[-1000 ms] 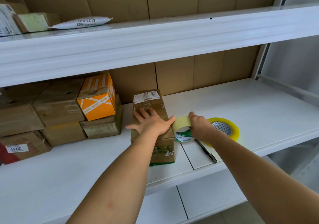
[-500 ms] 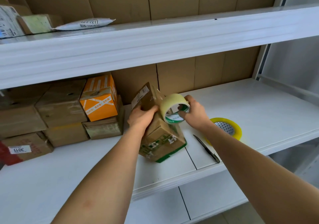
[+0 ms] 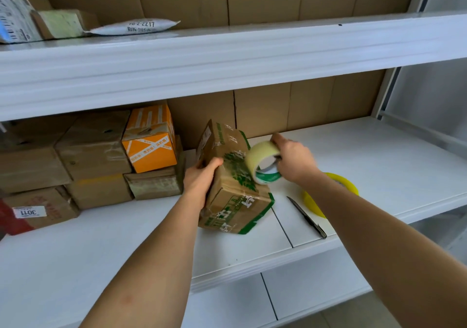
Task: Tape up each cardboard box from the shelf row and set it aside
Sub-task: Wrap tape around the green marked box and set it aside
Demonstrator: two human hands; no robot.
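A long brown cardboard box (image 3: 228, 176) with green print stands tilted on the white shelf (image 3: 126, 239), its far end raised. My left hand (image 3: 201, 178) grips its left side near the middle. My right hand (image 3: 293, 159) holds a roll of clear tape (image 3: 262, 164) with a green core against the box's upper right face. Stacked at the left of the shelf are several boxes, among them an orange box (image 3: 149, 139) and a brown box (image 3: 94, 144).
A second, yellow tape roll (image 3: 336, 183) lies on the shelf behind my right forearm. A dark pen-like knife (image 3: 307, 217) lies near the shelf's front edge. The upper shelf (image 3: 227, 57) carries a white mail bag (image 3: 136, 26) and parcels at far left.
The box lay flat under my left palm; now it is tipped up and turned, gripped on its side. My right hand lifted the clear tape roll from the shelf onto the box.
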